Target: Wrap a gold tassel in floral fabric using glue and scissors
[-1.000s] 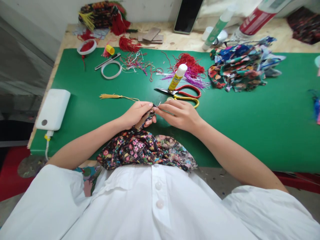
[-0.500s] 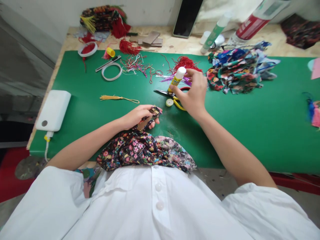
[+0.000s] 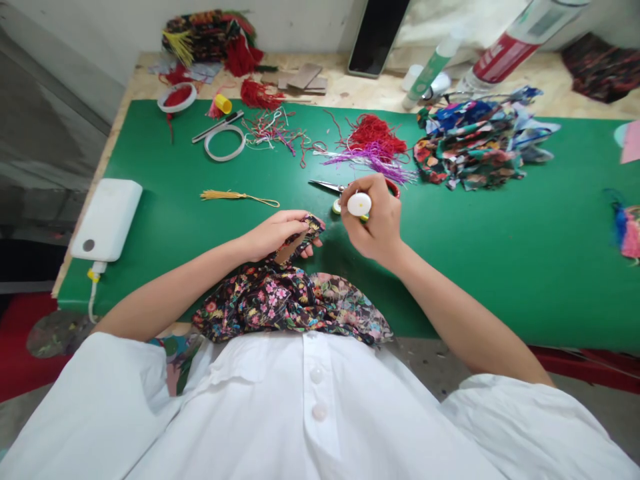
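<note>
Pale lettering runs across the red band of the bottle [image 3: 507,57], between 1 and 2 o'clock from the middle of the view, but it is too blurred to read; the marks on the green tube [image 3: 427,75], at 1 o'clock, are too small to make out. Any label on the glue stick [image 3: 359,205] is hidden by the fingers.

The glue stick is at about 2 o'clock from the left hand [image 3: 277,235], seen almost end-on — its round white end faces the camera, so its long axis is strongly foreshortened. The floral strip [image 3: 314,227], with brown card [image 3: 290,249] showing in it, has its long axis from about 8 to 2 o'clock.

The right hand [image 3: 373,217] is closed round the glue stick, above the scissors [image 3: 325,185], whose blades point between 9 and 10 o'clock. The left hand grips the floral strip between thumb and fingers — loose floral cloth [image 3: 280,300] lies at its 6 o'clock. A gold tassel [image 3: 223,195] lies at 10 to 11 o'clock from that hand, fringe toward 9.
</note>
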Demonstrator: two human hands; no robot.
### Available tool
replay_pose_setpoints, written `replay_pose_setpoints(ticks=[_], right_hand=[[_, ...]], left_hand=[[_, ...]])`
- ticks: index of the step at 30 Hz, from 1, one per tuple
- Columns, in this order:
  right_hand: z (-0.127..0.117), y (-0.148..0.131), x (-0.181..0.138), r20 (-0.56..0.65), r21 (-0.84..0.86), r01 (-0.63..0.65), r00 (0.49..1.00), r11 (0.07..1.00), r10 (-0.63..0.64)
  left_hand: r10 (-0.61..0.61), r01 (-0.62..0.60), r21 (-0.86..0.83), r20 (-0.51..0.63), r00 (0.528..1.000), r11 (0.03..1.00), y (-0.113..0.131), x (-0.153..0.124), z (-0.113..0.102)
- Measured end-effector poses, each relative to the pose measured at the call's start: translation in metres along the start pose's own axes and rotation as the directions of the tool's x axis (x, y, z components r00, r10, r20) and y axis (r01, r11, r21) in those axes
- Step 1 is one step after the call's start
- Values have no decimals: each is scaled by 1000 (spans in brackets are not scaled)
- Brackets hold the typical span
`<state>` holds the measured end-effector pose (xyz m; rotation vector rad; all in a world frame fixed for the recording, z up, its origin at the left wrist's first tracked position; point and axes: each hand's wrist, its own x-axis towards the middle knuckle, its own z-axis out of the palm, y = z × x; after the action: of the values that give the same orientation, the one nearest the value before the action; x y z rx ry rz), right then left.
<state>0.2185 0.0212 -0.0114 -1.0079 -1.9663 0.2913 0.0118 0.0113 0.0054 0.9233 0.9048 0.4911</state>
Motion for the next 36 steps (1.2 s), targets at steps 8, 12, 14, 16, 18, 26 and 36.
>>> replay_pose_setpoints(ticks=[8,12,14,16,18,26,36], right_hand=[[-3,-10,-1,189,23,-3,982,1000,-2],[-5,-12,-1,224,207,-263,950,942,216],[-5,-11,1,286,399,-400,909,825,303],[-5,-9,4,370,563,-502,863,657,344],[-5,-8,7,435,650,-562,827,511,356],[-11,-10,9,605,734,-643,765,219,220],[-19,-12,12,668,682,-661,737,314,103]], left_hand=[[49,-49,21,-6,999,999,-1,0,1],[29,-29,18,-17,999,999,0,-1,1],[15,-14,13,-23,1000,1000,0,-1,1],[7,-6,4,-15,1000,1000,1,-1,1],[12,-12,-6,0,1000,1000,0,0,0],[156,-153,80,-29,987,985,-4,1,-1],[177,-176,77,-10,984,981,-4,1,-1]])
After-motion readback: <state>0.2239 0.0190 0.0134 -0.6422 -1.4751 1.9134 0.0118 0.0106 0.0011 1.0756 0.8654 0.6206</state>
